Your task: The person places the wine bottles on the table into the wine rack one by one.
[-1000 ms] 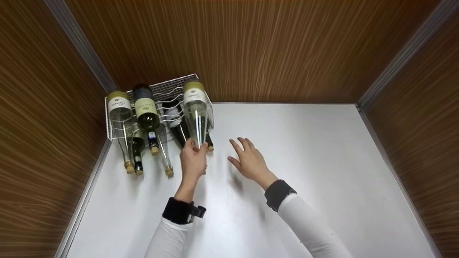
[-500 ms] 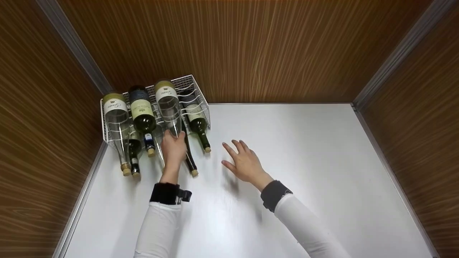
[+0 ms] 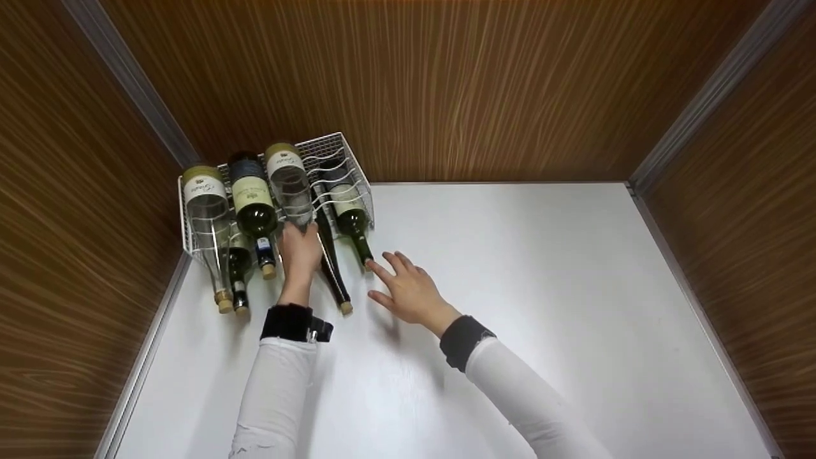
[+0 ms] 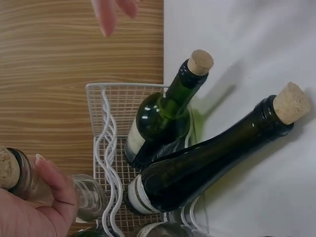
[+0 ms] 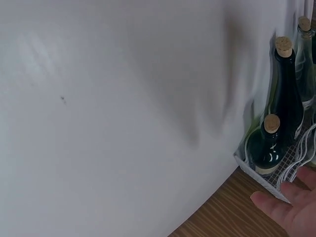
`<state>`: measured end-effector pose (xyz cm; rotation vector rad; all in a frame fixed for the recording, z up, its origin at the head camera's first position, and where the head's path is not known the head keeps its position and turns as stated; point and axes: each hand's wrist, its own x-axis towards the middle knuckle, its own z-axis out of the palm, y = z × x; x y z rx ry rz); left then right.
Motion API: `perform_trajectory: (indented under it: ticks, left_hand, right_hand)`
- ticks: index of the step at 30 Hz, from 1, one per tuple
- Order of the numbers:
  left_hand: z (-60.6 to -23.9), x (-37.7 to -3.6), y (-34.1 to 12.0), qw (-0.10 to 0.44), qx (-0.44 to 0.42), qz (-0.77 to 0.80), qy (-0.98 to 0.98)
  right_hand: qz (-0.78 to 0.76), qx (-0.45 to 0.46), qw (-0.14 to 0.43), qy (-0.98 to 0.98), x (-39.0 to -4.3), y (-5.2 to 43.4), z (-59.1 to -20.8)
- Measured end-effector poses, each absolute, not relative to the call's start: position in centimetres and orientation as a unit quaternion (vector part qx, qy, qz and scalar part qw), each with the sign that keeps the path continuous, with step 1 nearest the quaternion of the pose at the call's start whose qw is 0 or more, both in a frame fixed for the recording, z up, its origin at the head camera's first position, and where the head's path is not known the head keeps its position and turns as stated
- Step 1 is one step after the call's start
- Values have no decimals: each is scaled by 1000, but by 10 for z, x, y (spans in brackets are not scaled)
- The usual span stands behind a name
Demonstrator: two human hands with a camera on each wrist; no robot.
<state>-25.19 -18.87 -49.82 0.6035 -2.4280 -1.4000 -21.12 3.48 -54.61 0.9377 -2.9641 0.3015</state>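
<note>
A white wire rack (image 3: 334, 144) stands in the back left corner and holds several corked bottles lying with their necks toward me. My left hand (image 3: 299, 248) grips the neck of a clear glass bottle (image 3: 288, 182) lying in the rack's upper row. The left wrist view shows my fingers (image 4: 54, 192) curled round that neck just behind its cork (image 4: 8, 168). My right hand (image 3: 408, 290) hovers open over the tabletop. Its fingertips are close to the cork of a green bottle (image 3: 352, 220) at the rack's right end. A long dark bottle (image 3: 333, 268) lies between both hands.
A white tabletop (image 3: 542, 287) stretches to the right, with wood-grain walls at the back and on both sides. Another clear bottle (image 3: 207, 210) and a dark green labelled bottle (image 3: 254, 201) fill the rack's left slots. The green bottle (image 4: 163, 118) and the dark bottle (image 4: 212, 158) poke out over the table.
My left hand carried the clear bottle left from the rack's right end and slid it into a middle slot. My right hand drifted left toward the green bottle's cork.
</note>
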Motion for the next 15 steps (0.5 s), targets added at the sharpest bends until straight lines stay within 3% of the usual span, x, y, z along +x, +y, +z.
perform_trajectory:
  ticks: [15]
  left_hand:
    - [-503, -261, -190, 114, 212, -470, -849]
  right_hand:
    - [87, 321, 16, -943, -208, 18, -543]
